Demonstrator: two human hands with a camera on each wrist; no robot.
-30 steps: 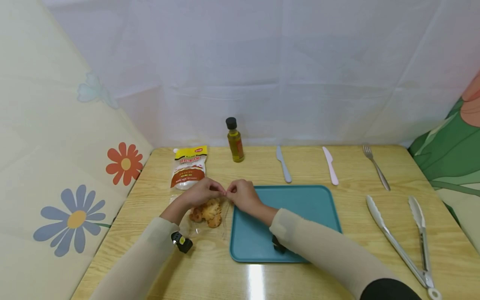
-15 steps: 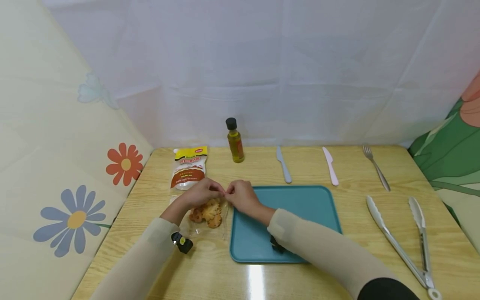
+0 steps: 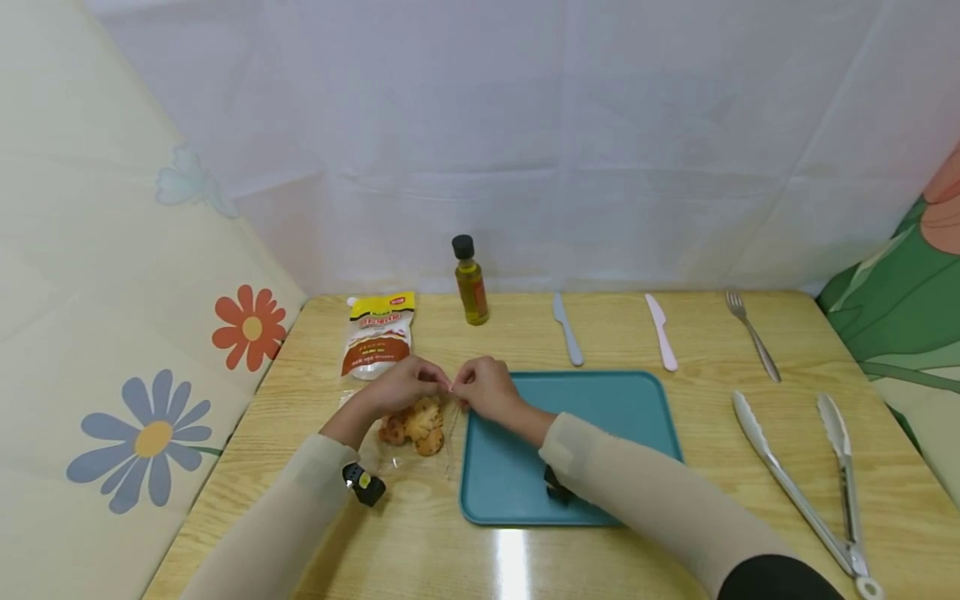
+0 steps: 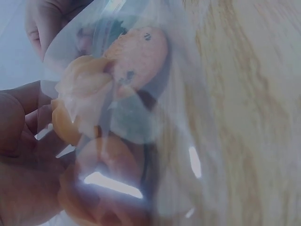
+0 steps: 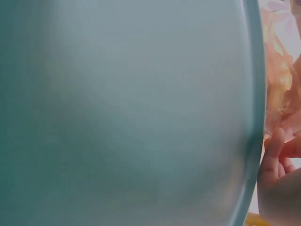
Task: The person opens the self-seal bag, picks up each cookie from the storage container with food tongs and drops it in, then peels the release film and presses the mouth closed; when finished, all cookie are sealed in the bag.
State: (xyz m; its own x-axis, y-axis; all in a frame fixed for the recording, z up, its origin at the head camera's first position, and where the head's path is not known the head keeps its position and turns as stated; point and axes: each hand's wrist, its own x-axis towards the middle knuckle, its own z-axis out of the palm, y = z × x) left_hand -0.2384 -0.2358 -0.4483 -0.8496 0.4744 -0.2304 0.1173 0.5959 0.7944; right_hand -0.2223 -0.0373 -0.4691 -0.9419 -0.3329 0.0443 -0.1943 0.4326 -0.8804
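Note:
A clear plastic bag (image 3: 393, 458) with brown cookies (image 3: 423, 429) inside lies on the table, left of the teal tray (image 3: 600, 408). My left hand (image 3: 408, 386) pinches the bag's edge at its upper right corner. Close against it, my right hand (image 3: 487, 390) pinches the same edge, fingertips almost meeting. Light glares off the bag (image 4: 188, 165) in the left wrist view, where rounded cookies (image 4: 141, 54) show through the film. In the right wrist view the tray fills most of the frame, with my right hand (image 5: 280, 174) at its edge. The exact pinch point is hidden by fingers.
Behind the bag sits a white, yellow and brown packet (image 3: 378, 333). An oil bottle (image 3: 471, 283) stands upright at the back. Further right lie a blue knife (image 3: 567, 329), a pink knife (image 3: 661, 332), a fork (image 3: 752, 335) and spread metal tongs (image 3: 802, 500).
My right hand shifts very slightly left and then back, its fingertips staying close to the left hand's. The bag, tray and other things stay in place.

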